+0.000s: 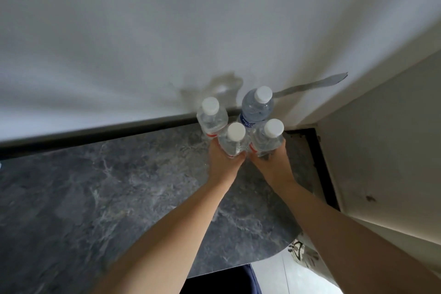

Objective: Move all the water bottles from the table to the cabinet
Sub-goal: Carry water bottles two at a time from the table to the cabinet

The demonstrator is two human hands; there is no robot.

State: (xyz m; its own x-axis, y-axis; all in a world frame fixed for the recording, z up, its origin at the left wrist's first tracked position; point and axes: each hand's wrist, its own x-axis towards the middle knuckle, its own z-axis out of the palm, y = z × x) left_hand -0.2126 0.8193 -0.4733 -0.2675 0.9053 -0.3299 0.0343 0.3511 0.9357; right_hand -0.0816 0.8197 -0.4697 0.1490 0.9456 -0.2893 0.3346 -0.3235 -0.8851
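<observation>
Several clear water bottles with white caps stand bunched near the far right corner of the dark marbled table [95, 186]. My left hand [223, 162] is wrapped around the front middle bottle [232, 141], with the left bottle [211, 117] close against it. My right hand [274, 162] grips the right bottle [268, 137]. Behind them the taller bottle with a blue label [257, 107] stands against the wall; no hand visibly holds it. The lower parts of the bottles are hidden by my hands.
A white wall [167, 31] runs along the table's far edge, with a stain and a grey strip of tape [315, 83]. A beige panel [381, 150] closes in the right side. Pale floor [286, 274] shows below the table's rounded front corner.
</observation>
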